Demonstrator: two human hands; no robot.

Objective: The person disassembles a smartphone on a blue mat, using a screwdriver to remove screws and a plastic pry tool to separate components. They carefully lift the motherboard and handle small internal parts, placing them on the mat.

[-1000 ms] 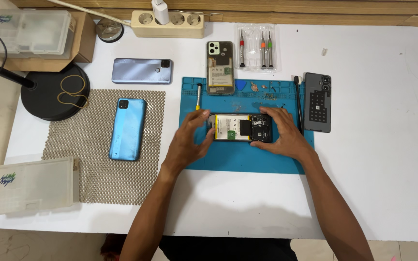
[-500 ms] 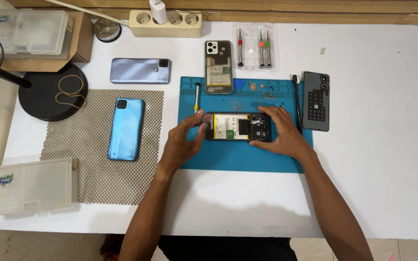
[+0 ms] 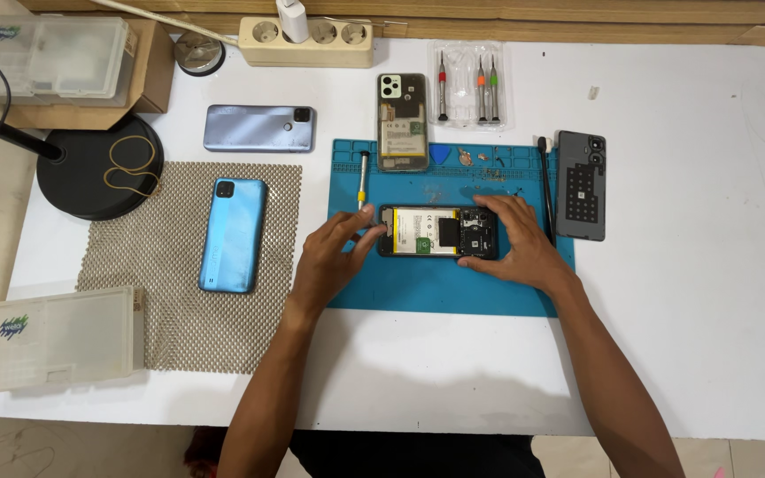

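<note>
An opened phone [image 3: 436, 232] is lying flat on the blue mat [image 3: 436, 288], near the middle of the white counter [image 3: 692, 292], its battery and board facing up. The right hand [image 3: 517, 244] is resting over the phone's right end, fingers [image 3: 498, 212] spread flat and covering part of the board, so what lies beneath them is hidden. The left hand [image 3: 334, 258] is sitting at the phone's left end, fingers [image 3: 358, 237] loosely curled and narrow, the tips touching or just beside the phone's edge; whether they are pinching anything cannot be told.

A yellow-handled screwdriver [image 3: 362, 177] is lying on the mat just beyond the left hand. At the mat's far edge a second open phone [image 3: 402, 122] is overlapping it, with a blue pick [image 3: 438, 153] and small parts too tiny to make out beside it. A dark back cover [image 3: 581, 185] is lying right of the mat, a thin black tool [image 3: 545, 186] between them.

On the left, a blue phone [image 3: 233, 235] is lying on a mesh pad [image 3: 170, 301], a grey phone [image 3: 258, 128] farther off. A lamp base [image 3: 99, 173] is showing only partly, its arm cut off at the left edge.
</note>
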